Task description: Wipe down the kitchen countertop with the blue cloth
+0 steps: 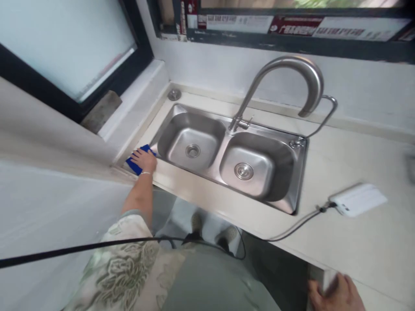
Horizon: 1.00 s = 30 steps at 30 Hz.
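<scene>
My left hand [145,160] presses a blue cloth [134,167] against the countertop, at the left corner of the sink. Its fingers are spread across the cloth, whose edges stick out around them. The stainless steel double sink [215,166] lies just right of this hand. At the bottom right, my right hand [339,296] is closed at the counter's front edge. A pale, flat-sided piece [329,278] shows between its thumb and fingers; I cannot tell what it is. The frame's lower edge cuts off part of this hand.
A curved faucet [288,62] rises behind the sink. On the right of the countertop [343,160] lies a white power bank [359,199], its black cable [292,233] trailing over the front edge. A round metal fitting [174,94] sits at the back left. Walls bound the left side and back.
</scene>
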Tool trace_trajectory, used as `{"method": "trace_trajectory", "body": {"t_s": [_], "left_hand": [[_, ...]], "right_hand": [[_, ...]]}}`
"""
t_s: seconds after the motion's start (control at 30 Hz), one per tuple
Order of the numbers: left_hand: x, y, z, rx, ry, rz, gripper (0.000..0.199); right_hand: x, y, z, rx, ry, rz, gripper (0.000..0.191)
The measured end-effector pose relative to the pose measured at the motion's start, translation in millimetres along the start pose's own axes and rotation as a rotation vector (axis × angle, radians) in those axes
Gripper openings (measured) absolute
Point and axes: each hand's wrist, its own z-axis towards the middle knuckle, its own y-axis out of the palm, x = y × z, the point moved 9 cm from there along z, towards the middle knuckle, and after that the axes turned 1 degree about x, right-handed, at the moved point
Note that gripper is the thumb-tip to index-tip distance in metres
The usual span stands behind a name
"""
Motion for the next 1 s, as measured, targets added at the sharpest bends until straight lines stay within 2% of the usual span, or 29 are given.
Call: {"method": "trace_trajectory", "body": {"t_s": [0.17,0.27,0.33,0.43,0.6,0.7,0.83,1.0], "left_hand": [[2,6.3,27,-0.026,0.006,-0.073,0.063],[8,8.3,19,-0.071,0.055,-0.080,0.062],[15,7.0,-2,-0.086,0.132,-0.066,0.061],[31,3.7,-54,-0.096,0.255,-0.028,0.058],[60,1.9,-175,-0.186,0.552,0.069,0.060],[69,-4.4,-242,-0.226,0.723,0.029,0.061],[87,-10.5,-313,-0.281,0.887,-0.015,0.060],[129,-11.6,-400,-0.407,1.171,-0.018,0.059]], "right_hand": [[-11,-7,1,0.045,-0.008,-0.076,0.078],[-10,-6,-3,0.057,-0.018,-0.108,0.075],[-9,-5,-5,0.055,-0.036,-0.115,0.076],[-7,-5,-7,0.050,-0.044,-0.100,0.076],[-6,-4,-5,0.014,-0.017,-0.028,0.076],[-6,-5,-4,0.003,0.009,0.011,0.075],[-7,-7,-2,-0.002,0.038,0.060,0.073],[-10,-9,-2,-0.001,0.066,0.107,0.071]]}}
